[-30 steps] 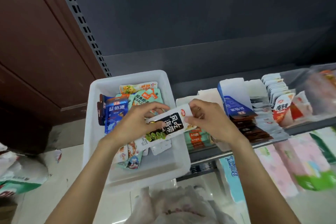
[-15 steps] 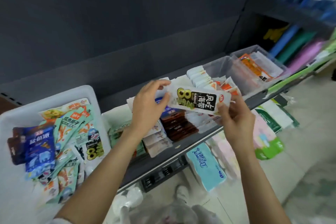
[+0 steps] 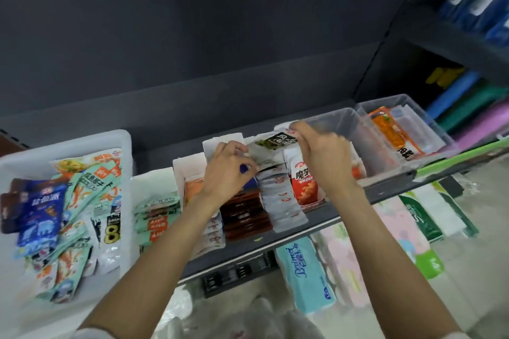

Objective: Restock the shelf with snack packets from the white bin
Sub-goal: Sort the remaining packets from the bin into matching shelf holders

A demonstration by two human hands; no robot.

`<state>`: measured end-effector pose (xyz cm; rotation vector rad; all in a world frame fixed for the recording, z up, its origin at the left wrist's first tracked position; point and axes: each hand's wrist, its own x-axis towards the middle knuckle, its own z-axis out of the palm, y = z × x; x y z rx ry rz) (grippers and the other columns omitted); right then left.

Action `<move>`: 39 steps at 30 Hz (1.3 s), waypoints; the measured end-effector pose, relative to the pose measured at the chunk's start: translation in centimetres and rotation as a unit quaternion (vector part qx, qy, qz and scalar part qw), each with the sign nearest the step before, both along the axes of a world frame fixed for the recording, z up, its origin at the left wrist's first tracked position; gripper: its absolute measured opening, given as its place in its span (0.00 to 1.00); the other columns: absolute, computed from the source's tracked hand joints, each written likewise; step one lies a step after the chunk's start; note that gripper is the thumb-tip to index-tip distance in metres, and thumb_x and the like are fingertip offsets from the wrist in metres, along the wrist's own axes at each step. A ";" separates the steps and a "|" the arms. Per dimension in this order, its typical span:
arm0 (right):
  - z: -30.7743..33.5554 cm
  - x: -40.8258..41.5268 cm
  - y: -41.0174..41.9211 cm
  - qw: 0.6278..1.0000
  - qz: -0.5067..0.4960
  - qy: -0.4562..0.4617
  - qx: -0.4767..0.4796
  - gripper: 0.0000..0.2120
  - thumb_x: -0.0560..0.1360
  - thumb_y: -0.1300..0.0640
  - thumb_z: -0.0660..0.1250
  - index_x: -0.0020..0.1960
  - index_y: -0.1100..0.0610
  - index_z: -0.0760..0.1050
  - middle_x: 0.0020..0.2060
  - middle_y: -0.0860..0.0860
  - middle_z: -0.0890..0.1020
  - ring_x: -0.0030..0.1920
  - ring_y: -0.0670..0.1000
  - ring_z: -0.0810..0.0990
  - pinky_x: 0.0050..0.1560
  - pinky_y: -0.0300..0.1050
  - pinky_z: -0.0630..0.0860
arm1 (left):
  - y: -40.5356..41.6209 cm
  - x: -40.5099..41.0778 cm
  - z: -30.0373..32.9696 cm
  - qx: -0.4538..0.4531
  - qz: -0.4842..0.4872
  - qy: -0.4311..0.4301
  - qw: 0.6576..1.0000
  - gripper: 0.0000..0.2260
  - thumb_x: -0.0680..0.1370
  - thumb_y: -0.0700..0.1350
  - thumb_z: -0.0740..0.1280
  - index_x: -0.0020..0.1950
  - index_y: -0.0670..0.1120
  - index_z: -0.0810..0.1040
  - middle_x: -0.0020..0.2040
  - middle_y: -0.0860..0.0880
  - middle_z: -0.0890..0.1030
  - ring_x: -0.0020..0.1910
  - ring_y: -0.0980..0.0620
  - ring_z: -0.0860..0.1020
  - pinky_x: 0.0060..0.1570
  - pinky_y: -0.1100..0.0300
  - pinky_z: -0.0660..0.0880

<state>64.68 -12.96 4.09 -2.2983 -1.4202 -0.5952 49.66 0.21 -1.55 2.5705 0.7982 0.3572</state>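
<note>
Left hand [image 3: 228,166] & right hand [image 3: 321,153] pinching opposite ends of black-and-white foil snack packet [image 3: 276,141], held level to slot behind white-packet row [image 3: 278,195] on dark metal shelf [image 3: 358,209].

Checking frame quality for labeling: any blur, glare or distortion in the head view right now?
Head view: motion blur smears both hands, worst on the right hand, and the black-and-white packet they hold, so its print is barely readable. Wide-angle distortion bends the shelf edge and the white bin. Lighting is soft with no hard glare; the clear tubs look hazy.
</note>
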 end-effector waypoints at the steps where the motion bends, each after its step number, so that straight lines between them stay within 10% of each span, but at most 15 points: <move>1: -0.1 -0.2 0.7 0.999 0.017 -0.033 -0.029 0.15 0.63 0.67 0.75 0.47 0.54 0.80 0.23 0.51 0.76 0.20 0.53 0.75 0.25 0.35 0.62 | -0.1 -0.1 0.0 0.004 -0.003 -0.001 1.000 0.09 0.75 0.54 0.68 0.49 0.52 0.84 0.55 0.52 0.74 0.57 0.51 0.67 0.58 0.57 0.66; 6: -1.9 -0.9 3.6 0.977 0.111 -0.048 -0.175 0.16 0.57 0.64 0.77 0.41 0.51 0.80 0.27 0.47 0.79 0.26 0.51 0.78 0.28 0.38 0.68 | -0.3 0.0 0.3 0.003 0.009 -0.001 1.000 0.09 0.74 0.55 0.68 0.50 0.54 0.84 0.52 0.53 0.76 0.57 0.51 0.68 0.56 0.58 0.65; 9: -3.8 -0.8 4.0 0.950 0.104 -0.020 -0.295 0.13 0.70 0.61 0.67 0.52 0.48 0.77 0.40 0.47 0.83 0.44 0.51 0.82 0.62 0.51 0.63 | -0.3 0.1 0.4 -0.004 0.013 0.000 1.000 0.09 0.75 0.55 0.67 0.50 0.54 0.83 0.52 0.54 0.77 0.56 0.52 0.68 0.53 0.61 0.63; 11: -4.5 -0.8 3.7 0.952 0.096 0.003 -0.290 0.15 0.73 0.61 0.62 0.57 0.50 0.77 0.50 0.49 0.83 0.55 0.52 0.79 0.68 0.56 0.55 | -0.2 0.1 0.5 -0.005 0.015 0.004 1.000 0.08 0.75 0.55 0.68 0.49 0.54 0.83 0.53 0.54 0.77 0.57 0.53 0.69 0.53 0.62 0.63; 17: -1.6 -4.0 1.3 0.964 0.122 0.232 0.040 0.16 0.74 0.66 0.62 0.60 0.57 0.77 0.52 0.53 0.83 0.51 0.53 0.81 0.57 0.50 0.75 | 0.0 -3.5 3.2 -0.010 0.079 -0.101 0.992 0.08 0.75 0.54 0.67 0.40 0.51 0.77 0.49 0.58 0.79 0.52 0.56 0.73 0.46 0.65 0.63; 23: 1.0 -15.0 4.0 0.912 0.244 0.322 0.078 0.15 0.76 0.58 0.57 0.60 0.53 0.76 0.50 0.47 0.82 0.45 0.43 0.79 0.44 0.37 0.76 | 1.2 -15.8 4.6 -0.064 0.220 -0.266 0.936 0.10 0.75 0.54 0.62 0.41 0.48 0.74 0.40 0.54 0.78 0.43 0.58 0.76 0.44 0.64 0.71; 30: -3.3 -28.1 11.9 0.869 0.320 0.317 -0.204 0.19 0.79 0.60 0.58 0.69 0.54 0.68 0.67 0.50 0.70 0.61 0.53 0.74 0.54 0.49 0.74 | 7.4 -30.1 -1.7 -0.076 0.333 -0.014 0.940 0.13 0.71 0.43 0.72 0.55 0.45 0.78 0.53 0.47 0.80 0.53 0.44 0.76 0.48 0.56 0.71; 39: -11.5 -36.5 18.2 0.874 0.065 0.202 -0.437 0.34 0.80 0.52 0.59 0.74 0.70 0.45 0.72 0.71 0.49 0.71 0.68 0.58 0.68 0.55 0.64 | 12.5 -34.3 -5.5 -0.005 0.172 0.134 0.976 0.23 0.74 0.50 0.69 0.67 0.49 0.70 0.65 0.48 0.71 0.65 0.45 0.66 0.63 0.53 0.66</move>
